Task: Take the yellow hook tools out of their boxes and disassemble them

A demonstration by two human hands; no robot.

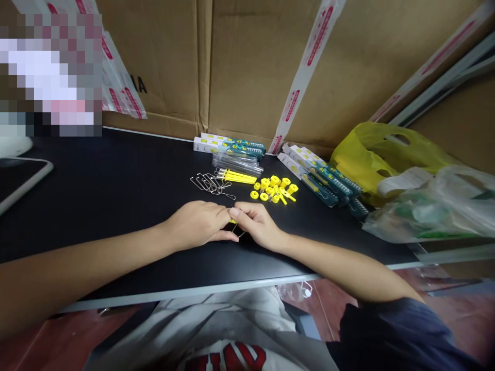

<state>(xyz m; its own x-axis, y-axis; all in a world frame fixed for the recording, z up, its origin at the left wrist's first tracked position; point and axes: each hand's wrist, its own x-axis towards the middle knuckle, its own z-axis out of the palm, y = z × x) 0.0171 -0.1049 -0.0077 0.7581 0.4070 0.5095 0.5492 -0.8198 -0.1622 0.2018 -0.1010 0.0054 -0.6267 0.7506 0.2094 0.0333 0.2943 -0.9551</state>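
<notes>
My left hand (201,222) and my right hand (262,226) meet above the front of the black table, fingers closed together. Between them shows a small yellow plastic part (232,221), mostly hidden by the fingers. A bent metal wire hook (240,233) hangs below it. My right thumb presses against the left fingertips at the yellow part. Just beyond the hands lies a tangle of wire hooks (211,184). Beside it are yellow strips with metal springs (240,178) and a pile of yellow caps and small pieces (275,183). Clear plastic tubes (237,164) lie behind.
Printed slim boxes (228,146) lie at the back, with more boxes (323,174) to the right. A yellow plastic bag (356,154) and a clear bag (436,206) fill the right side. A white-edged tablet-like device (21,180) lies left. Cardboard (251,67) stands behind.
</notes>
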